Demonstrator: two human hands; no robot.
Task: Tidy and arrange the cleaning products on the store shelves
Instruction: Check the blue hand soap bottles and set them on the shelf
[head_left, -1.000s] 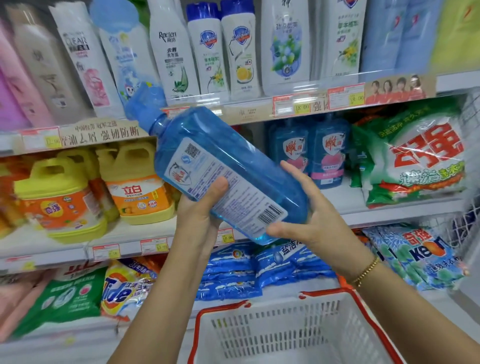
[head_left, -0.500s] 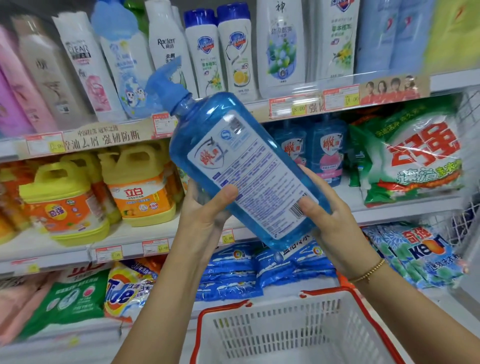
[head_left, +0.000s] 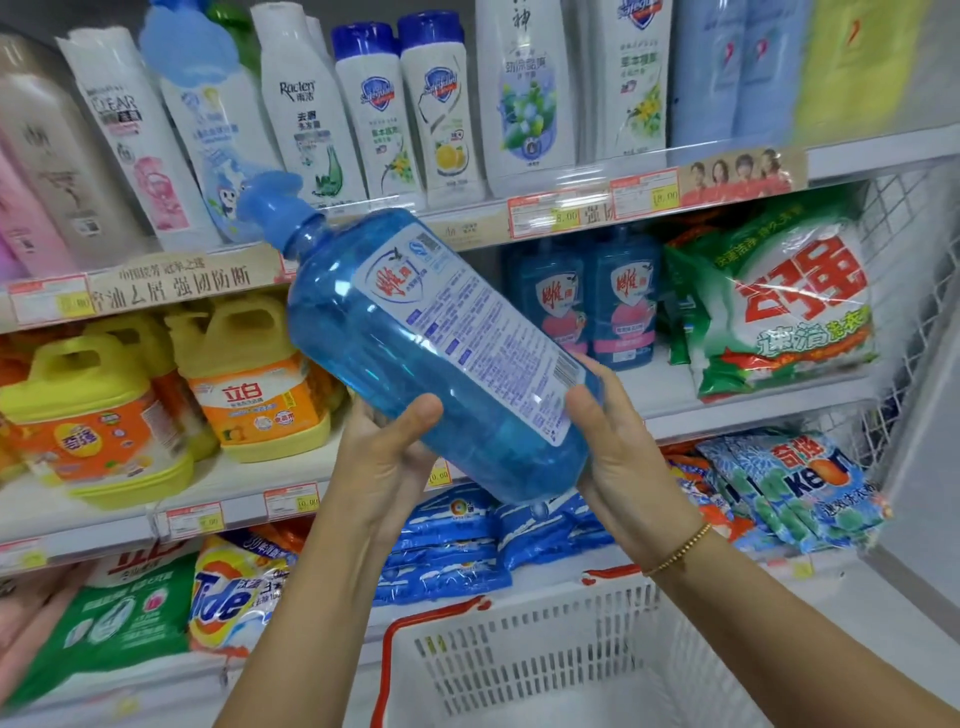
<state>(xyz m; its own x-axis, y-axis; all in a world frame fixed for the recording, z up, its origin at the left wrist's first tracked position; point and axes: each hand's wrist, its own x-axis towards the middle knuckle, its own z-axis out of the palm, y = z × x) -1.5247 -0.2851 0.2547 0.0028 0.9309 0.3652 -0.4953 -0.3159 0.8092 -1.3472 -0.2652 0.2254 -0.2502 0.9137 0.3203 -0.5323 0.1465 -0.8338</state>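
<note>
A large blue pump bottle (head_left: 395, 332) with a white back label is held in front of the middle shelf, tilted with its pump head up and to the left. My left hand (head_left: 384, 457) grips its lower side from beneath, thumb on the front. My right hand (head_left: 618, 447) cups the base, wrapping round its right edge. Two matching blue bottles (head_left: 587, 306) stand upright on the middle shelf (head_left: 670, 389) just behind and to the right.
Yellow and orange detergent jugs (head_left: 249, 384) stand left on the middle shelf, and a green and white powder bag (head_left: 784, 306) lies right. Shampoo bottles (head_left: 405, 109) fill the top shelf. Detergent bags (head_left: 467, 535) lie on the bottom shelf. A white basket (head_left: 545, 660) with red handles sits below my hands.
Both hands have raised the blue bottle and turned it more upright, its pump head swinging right and up; its base has moved towards the matching bottles on the shelf.
</note>
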